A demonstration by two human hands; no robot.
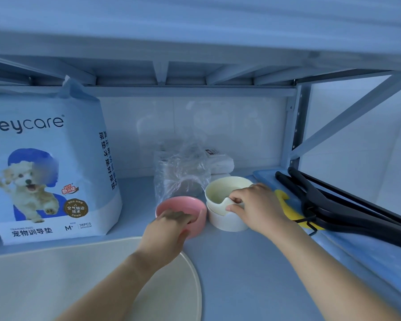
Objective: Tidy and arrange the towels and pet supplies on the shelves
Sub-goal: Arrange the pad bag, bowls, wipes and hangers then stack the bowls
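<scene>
on the shelf (pixel 241 262), left hand (pixel 169 228) grips pink bowl (pixel 198 210), right hand (pixel 257 205) grips cream bowl (pixel 222 189).

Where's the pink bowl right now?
In the head view the pink bowl sits in the middle of the shelf, gripped by the left hand, between the training pad bag on its left and the cream bowl on its right.

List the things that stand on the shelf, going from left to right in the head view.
On the shelf: pack of pet pads → pink bowl → white bowl → black hangers.
</scene>
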